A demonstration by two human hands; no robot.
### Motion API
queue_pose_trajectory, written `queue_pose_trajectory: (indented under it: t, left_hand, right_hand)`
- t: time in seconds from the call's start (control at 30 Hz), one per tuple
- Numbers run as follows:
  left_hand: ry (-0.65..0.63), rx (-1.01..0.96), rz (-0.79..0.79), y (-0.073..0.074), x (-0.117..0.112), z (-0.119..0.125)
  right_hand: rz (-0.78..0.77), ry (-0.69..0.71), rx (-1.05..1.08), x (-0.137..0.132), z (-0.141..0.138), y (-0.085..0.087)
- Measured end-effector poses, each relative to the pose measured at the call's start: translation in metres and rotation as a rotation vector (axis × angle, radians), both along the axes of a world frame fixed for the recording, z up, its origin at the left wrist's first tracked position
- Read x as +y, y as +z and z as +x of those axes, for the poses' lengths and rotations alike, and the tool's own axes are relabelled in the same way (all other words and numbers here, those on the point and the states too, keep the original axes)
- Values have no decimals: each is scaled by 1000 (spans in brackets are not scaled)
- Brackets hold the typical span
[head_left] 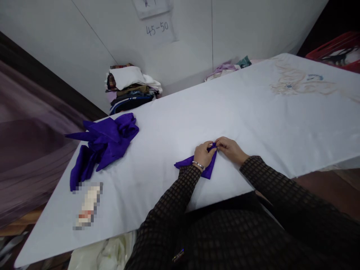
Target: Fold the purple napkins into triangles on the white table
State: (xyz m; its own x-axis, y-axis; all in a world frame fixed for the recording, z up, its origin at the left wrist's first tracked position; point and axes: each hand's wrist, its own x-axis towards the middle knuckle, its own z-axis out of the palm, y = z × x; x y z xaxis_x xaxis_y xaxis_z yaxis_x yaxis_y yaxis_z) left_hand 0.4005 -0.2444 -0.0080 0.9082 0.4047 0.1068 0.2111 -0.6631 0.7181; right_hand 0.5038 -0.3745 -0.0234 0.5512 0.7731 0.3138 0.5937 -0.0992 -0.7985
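Observation:
A small piece of purple cloth [209, 170] lies on the white-covered table [168, 131] close to my body, with a pointed corner out to the left. My left hand [203, 154] rests over it and pinches its upper end between thumb and fingers. Just to the right, my right hand [229, 148] pinches the same upper corner, fingertips almost meeting those of the left. The middle of the cloth is covered by my left hand and wrist. A larger crumpled heap of purple cloth [109, 138] sits at the table's left end.
A blurred-out pale object [89, 206] lies near the left front edge. Behind the table stands a stack of folded clothes [129, 88] against the wall, with more lilac fabric [225, 69] further right. A red basket [337, 48] is at the far right. Sheer curtain hangs left.

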Motion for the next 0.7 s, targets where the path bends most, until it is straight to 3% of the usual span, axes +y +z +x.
queue_pose_trajectory:
  t: [0.23,0.5,0.7]
  left_hand:
    - [77,-45,-191,-3,2,0]
    - [98,-100,-372,-2,2,2]
    - [90,-91,-383,-6,2,3]
  right_hand:
    - [-112,-255,109,-3,1,5]
    - [-343,-165,503,2,2,29]
    - [-320,-132,599,8,3,31]
